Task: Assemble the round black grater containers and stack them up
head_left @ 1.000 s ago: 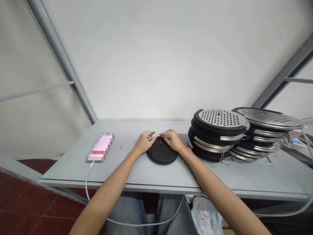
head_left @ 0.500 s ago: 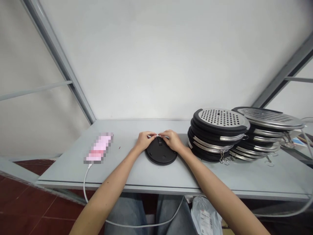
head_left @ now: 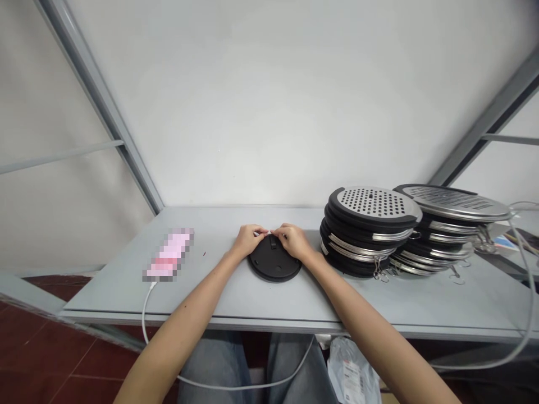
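Observation:
A round black disc [head_left: 275, 265] with a small tab near its far edge lies on the table in front of me. At that far edge, my left hand [head_left: 247, 241] and my right hand [head_left: 293, 240] meet almost tip to tip. Each has its thumb and fingers pinched together. Between them shows a small whitish piece [head_left: 269, 232], too tiny to make out its kind. My right hand also rests over the disc's right edge.
To the right stand two stacks of black-rimmed metal lids, the nearer topped by a perforated lid [head_left: 374, 203], the farther by a larger lid [head_left: 455, 202]. Wire clips hang from them. A phone [head_left: 170, 252] with a white cable [head_left: 144, 314] lies left on the grey table [head_left: 113, 292].
The view has shifted slightly, so the stacks appear a little farther left. Both hands stay at the disc's far edge, with only a slight change in the fingers.

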Demonstrator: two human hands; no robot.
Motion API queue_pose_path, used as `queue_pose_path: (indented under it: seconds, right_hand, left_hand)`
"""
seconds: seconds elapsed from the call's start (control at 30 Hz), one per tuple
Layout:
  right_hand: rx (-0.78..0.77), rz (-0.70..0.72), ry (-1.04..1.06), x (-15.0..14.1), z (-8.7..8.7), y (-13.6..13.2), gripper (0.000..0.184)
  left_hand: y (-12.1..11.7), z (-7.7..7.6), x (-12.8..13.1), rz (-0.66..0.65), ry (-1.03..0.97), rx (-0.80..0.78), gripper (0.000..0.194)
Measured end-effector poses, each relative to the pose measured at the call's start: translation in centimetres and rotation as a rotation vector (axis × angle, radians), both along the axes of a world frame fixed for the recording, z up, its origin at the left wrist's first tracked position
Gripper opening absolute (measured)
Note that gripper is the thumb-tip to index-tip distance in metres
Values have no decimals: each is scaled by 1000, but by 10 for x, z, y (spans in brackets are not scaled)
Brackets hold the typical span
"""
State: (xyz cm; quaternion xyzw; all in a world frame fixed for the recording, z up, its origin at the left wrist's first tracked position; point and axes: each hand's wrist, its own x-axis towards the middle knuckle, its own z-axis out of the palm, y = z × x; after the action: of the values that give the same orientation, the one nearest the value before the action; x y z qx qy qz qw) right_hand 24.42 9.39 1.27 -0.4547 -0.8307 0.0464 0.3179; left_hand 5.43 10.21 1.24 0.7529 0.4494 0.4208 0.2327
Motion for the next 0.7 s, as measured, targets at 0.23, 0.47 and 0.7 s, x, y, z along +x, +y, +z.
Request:
queue_pose_path:
  seconds: [0.23, 0.47, 0.7]
  right_hand:
    - [5, 14, 3, -1, 0, 0, 29]
    - [23, 58, 17, 0, -1, 0, 32]
    - [-4, 31, -4, 0, -1, -1, 30]
  left_hand:
    - [1, 1, 1, -17, 64, 29, 13]
    - [0, 1, 2, -31, 59, 67, 14]
    - [0, 1, 2, -24, 81, 74, 14]
